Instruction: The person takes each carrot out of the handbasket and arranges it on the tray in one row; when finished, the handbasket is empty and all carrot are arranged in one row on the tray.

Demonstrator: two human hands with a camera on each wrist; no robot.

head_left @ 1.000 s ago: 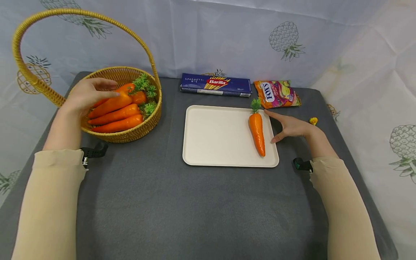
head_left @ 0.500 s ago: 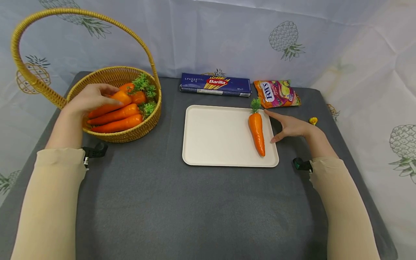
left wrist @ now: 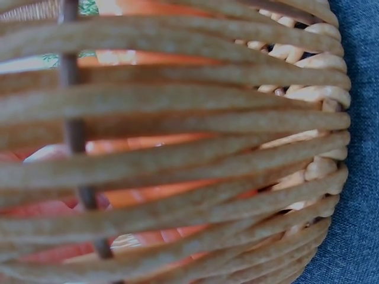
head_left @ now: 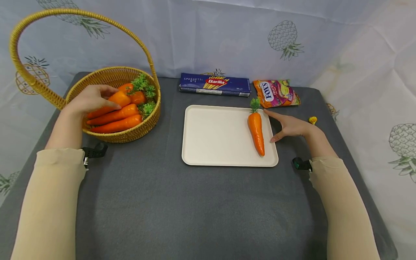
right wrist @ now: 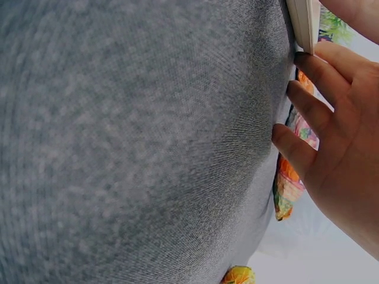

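Observation:
In the head view, a yellow wicker basket [head_left: 130, 136] with a tall hoop handle holds several orange carrots with green tops. My left hand [head_left: 89, 100] reaches into it, thumb and fingers around one thick carrot [head_left: 119, 98]; other carrots [head_left: 117, 124] lie just in front. In the left wrist view, the basket's weave [left wrist: 177, 100] covers most of the fingers. A cream tray [head_left: 221, 137] bears a single carrot [head_left: 256, 131] near its right side. My right hand [head_left: 290, 126] touches the tray's right edge with thumb and forefinger spread apart; the right wrist view shows its fingers extended.
Behind the tray lie a blue spaghetti box [head_left: 214, 85] and an orange sweets bag [head_left: 277, 93]. A small yellow object [head_left: 312, 120] sits right of my right hand. Grey cloth [head_left: 208, 209] covers the table; a pineapple-print curtain [head_left: 227, 36] hangs behind.
My left hand has lowered into the basket, and its thumb and fingers have come around a carrot. The right hand and the tray have stayed put.

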